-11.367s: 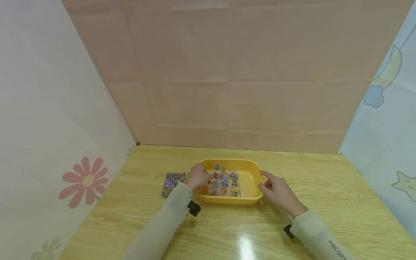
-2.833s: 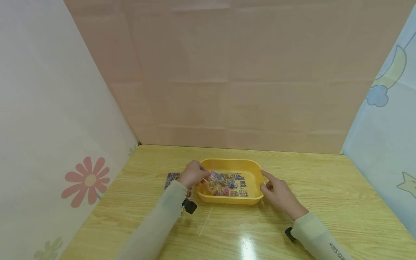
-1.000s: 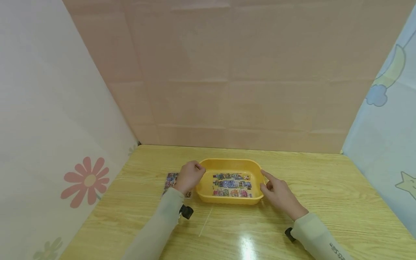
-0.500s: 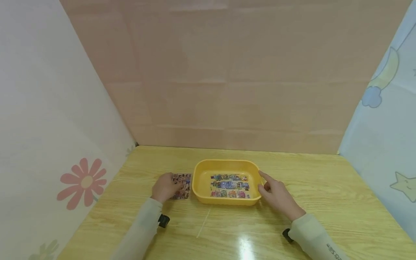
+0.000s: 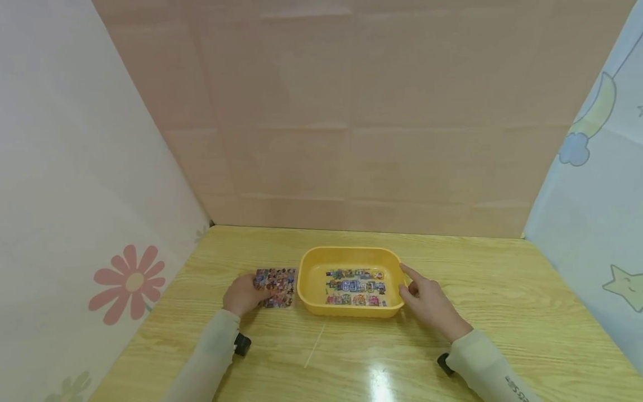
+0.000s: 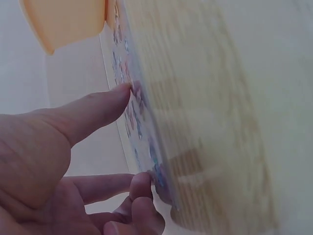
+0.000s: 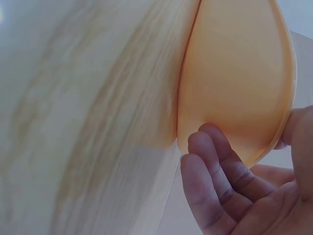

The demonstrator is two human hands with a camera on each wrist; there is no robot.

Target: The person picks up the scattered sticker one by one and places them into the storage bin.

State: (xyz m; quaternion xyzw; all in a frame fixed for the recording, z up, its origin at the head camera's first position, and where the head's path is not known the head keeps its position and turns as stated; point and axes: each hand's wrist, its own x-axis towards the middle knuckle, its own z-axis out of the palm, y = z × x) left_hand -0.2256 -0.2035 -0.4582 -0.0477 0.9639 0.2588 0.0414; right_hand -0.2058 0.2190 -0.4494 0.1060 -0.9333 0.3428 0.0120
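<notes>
Behind everything stands a pinkish-beige backdrop (image 5: 351, 111), creased in long folds. On my left is a white wall (image 5: 60, 139) with a red flower (image 5: 133, 282), and on my right a pale blue wall (image 5: 593, 223) with a moon (image 5: 600, 106), a cloud (image 5: 574, 149) and a star (image 5: 625, 287). Before me is a table (image 5: 402, 357) with yellowish wood grain.

Two light sleeves cover my arms, the left sleeve (image 5: 201, 363) and the right sleeve (image 5: 484, 357); the latter bears some dark letters. Near the middle of the table sits a yellow tray (image 5: 351, 311), upright.

My right hand (image 5: 434, 307) is holding the tray at its right end: the thumb is at the rim, and the other fingers bend loosely outside the wall. My left hand (image 5: 243, 294) is spread, with thumb and forefinger well apart.

Inside the tray lies a clear printed sheet (image 5: 354, 286), with small coloured figures and large digits in its middle row. Just left of the tray, on the table, is a crowded colourful sheet (image 5: 281, 285); my left thumb touches its face and a finger is at its edge.

Smaller still are a black device (image 5: 242, 344) at my left wrist, another at my right, and one thin pale line (image 5: 315, 346) on the wood.
</notes>
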